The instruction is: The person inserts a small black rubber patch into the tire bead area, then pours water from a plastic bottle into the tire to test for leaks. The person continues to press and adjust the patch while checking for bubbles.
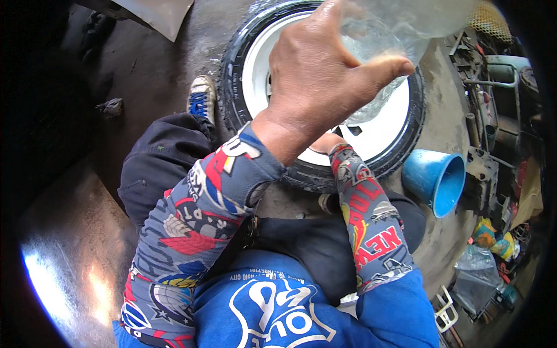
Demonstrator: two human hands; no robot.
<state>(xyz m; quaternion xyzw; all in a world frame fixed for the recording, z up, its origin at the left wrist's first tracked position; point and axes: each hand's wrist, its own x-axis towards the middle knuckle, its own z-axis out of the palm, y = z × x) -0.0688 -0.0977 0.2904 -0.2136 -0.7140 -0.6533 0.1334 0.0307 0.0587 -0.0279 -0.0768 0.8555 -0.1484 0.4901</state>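
Observation:
Raised above the wheel, my left hand (pixel 313 81) is closed round a large clear plastic bottle (pixel 383 32), its thumb stretched along the near side. The bottle partly covers the wheel and runs off the top edge of the view. Beneath lies a car wheel on its side, with a white rim (pixel 386 133) and a wet-looking black tyre (pixel 233 98). My right hand (pixel 326 142) reaches in low over the rim's near part. Only a bit near its wrist shows; its fingers are hidden behind my left hand and the bottle.
A blue bucket (pixel 420 177) lies tipped beside the tyre on the right. Metal parts and a pale tubular frame (pixel 502 81) crowd the right side, with a clear plastic bag (pixel 476 275) lower down. My shoe (pixel 201 98) stands left of the tyre. A sheet-metal panel (pixel 159 14) juts in at upper left.

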